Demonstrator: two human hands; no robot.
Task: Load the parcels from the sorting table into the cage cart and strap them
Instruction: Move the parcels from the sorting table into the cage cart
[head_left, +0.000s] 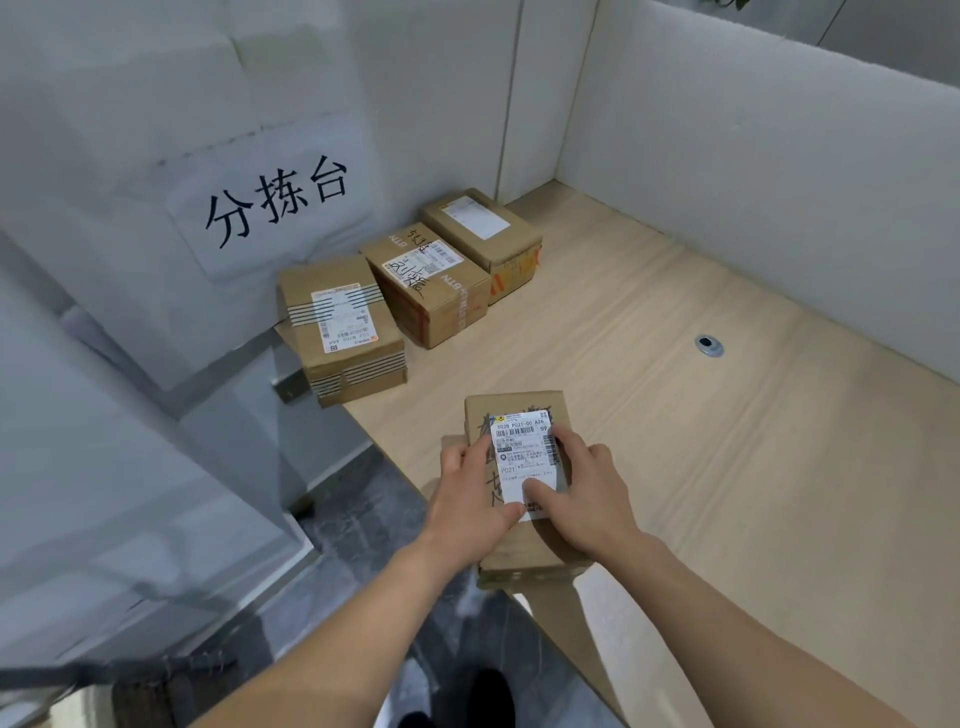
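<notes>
A small brown parcel (514, 410) with a white shipping label lies at the near left edge of the wooden sorting table (727, 415). My left hand (470, 499) grips its left side, thumb on the label. My right hand (582, 488) rests on its top right, fingers over the label. Three more cardboard parcels stand in a row at the table's back left: a striped-tape parcel (343, 327), a scribbled-on parcel (426, 286) and a far parcel (483, 239). No cage cart is in view.
White partition walls enclose the table at the back and right. A white paper sign (275, 202) with black characters hangs on the left panel. A metal grommet hole (709, 345) sits in the tabletop. Dark floor lies below left.
</notes>
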